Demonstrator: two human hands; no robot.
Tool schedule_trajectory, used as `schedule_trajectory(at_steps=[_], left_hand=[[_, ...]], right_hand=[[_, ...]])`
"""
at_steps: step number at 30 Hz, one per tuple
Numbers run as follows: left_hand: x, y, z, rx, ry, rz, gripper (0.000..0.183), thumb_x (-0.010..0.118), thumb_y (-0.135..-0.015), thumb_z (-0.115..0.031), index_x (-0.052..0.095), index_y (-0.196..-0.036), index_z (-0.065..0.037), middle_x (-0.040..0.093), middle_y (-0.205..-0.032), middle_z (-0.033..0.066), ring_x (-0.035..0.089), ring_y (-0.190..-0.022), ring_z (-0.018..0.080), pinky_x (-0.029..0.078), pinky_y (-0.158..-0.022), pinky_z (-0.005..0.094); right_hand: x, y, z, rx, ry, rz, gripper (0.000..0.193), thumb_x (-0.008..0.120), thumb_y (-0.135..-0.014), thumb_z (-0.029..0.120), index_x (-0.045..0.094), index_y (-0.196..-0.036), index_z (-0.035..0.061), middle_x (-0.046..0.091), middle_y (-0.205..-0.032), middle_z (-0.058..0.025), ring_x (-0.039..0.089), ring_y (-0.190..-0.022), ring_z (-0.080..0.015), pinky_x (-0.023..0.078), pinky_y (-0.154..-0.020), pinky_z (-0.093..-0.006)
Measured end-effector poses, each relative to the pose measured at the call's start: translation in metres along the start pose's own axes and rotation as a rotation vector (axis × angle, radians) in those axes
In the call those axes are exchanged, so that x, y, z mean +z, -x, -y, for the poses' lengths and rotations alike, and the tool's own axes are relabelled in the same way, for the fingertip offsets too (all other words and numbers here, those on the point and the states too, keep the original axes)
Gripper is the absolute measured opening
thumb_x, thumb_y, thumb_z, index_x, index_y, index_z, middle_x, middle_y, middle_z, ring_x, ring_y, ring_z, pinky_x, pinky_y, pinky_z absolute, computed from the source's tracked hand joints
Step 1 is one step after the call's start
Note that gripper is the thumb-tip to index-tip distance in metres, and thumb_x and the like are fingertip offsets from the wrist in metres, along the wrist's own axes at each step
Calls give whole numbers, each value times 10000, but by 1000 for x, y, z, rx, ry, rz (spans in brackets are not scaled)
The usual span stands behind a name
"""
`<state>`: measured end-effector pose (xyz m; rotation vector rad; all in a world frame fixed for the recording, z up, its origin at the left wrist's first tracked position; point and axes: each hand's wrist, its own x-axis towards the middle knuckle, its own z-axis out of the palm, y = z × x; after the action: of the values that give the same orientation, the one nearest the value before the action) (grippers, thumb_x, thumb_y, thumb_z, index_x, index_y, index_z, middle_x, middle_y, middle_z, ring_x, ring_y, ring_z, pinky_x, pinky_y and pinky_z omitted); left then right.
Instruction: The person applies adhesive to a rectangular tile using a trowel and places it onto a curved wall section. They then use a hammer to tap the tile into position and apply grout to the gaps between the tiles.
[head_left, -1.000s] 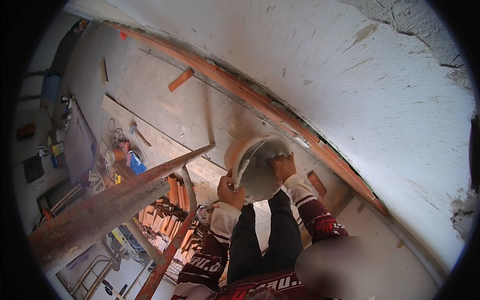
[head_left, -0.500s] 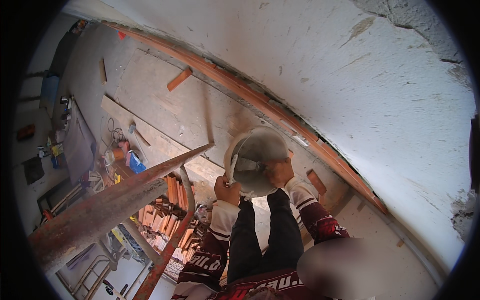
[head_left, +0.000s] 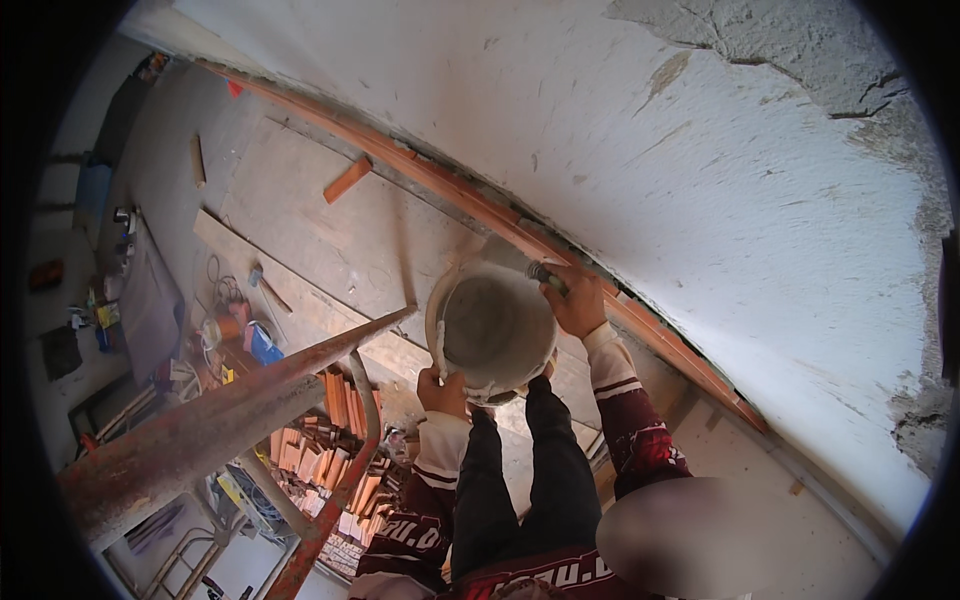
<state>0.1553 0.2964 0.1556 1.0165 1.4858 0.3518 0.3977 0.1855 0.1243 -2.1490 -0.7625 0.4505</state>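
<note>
A round bucket (head_left: 437,320) with grey, mortar-like paste (head_left: 490,320) inside sits in front of my legs, pale smears along its rim. My left hand (head_left: 441,392) is closed on the near left edge of that bucket. In my right hand (head_left: 577,302), at the upper right of the bucket, is a putty knife (head_left: 507,254). Its flat grey blade points left over the far rim, and my fingers wrap its dark handle. Whether the blade touches the rim I cannot tell.
A white plastered wall (head_left: 720,230) slopes along the right, with reddish wooden strips (head_left: 450,178) at its foot. Rusty scaffold tubing (head_left: 240,400) crosses the lower left. Beyond it lie stacked wood pieces (head_left: 335,450). A hammer (head_left: 270,291) rests on the floor.
My right hand has lifted the putty knife out of the bucket, up and to the right. The bucket and my left hand have shifted slightly left in the picture.
</note>
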Motion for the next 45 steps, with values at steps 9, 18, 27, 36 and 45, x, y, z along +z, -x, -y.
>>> schedule_trajectory(at_steps=[9,18,27,36,45], left_hand=[[-34,7,44,-66,-92,-42,255,660,-672,-44,516,-878,-1,520,-805,70,486,-581,134,408,-477,289],[-69,22,94,-178,-27,-75,270,702,-636,-65,489,-795,-21,549,-806,77,536,-687,145,450,-536,320],[-90,9,134,-115,-166,-62,283,717,-651,-109,511,-814,-5,544,-826,72,495,-760,145,453,-649,348],[-59,20,74,-226,-9,-35,268,680,-678,-55,540,-899,3,544,-851,79,524,-675,138,433,-529,292],[-78,17,93,-220,32,-62,284,670,-680,-20,520,-921,-12,545,-843,76,543,-663,152,436,-486,286]], right_hand=[[5,-35,-14,236,-45,-27,391,616,-874,314,677,-1153,47,680,-1033,-246,638,-987,-421,499,-885,-453],[-6,-39,-27,221,-91,-25,335,586,-895,271,715,-1030,-6,695,-797,-123,640,-685,-203,507,-696,-331],[-14,-35,-21,220,-91,6,322,566,-907,271,711,-963,-12,681,-769,-132,627,-664,-210,502,-676,-336],[40,-27,-15,-46,-37,-145,340,617,-903,291,640,-1092,10,678,-979,-202,647,-894,-368,501,-801,-417],[114,-66,22,168,-214,-136,361,614,-911,276,604,-1137,-5,679,-986,-235,656,-927,-410,503,-811,-440]])
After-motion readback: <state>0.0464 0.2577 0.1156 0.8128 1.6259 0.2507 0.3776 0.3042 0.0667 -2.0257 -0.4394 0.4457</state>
